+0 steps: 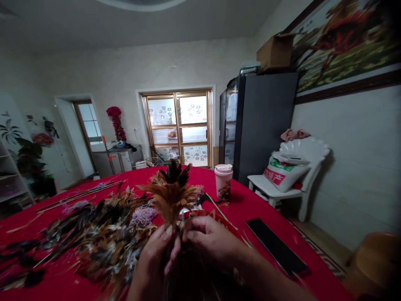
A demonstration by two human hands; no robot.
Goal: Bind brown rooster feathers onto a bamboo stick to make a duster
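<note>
A bundle of brown and black feathers (pixel 173 190) stands upright over the near edge of the table, its tips fanned out. My left hand (pixel 159 244) is closed around its base. Close against that base, on the right side, my right hand (pixel 203 234) has thumb and fingers pinched together; what sits between them is too small to make out. Behind my hands shows part of a red container's rim (pixel 232 228). Left of the bundle lie a tangle of light purple string (pixel 144 215) and a wide heap of loose feathers (pixel 106 234).
The round table has a red cloth (pixel 250 205). A pink lidded cup (pixel 223 182) stands at the right, beyond a black flat phone-like slab (pixel 275 244). Thin sticks (pixel 81 196) lie at the far left. A white chair (pixel 305 175) holds a printed bag (pixel 285 171).
</note>
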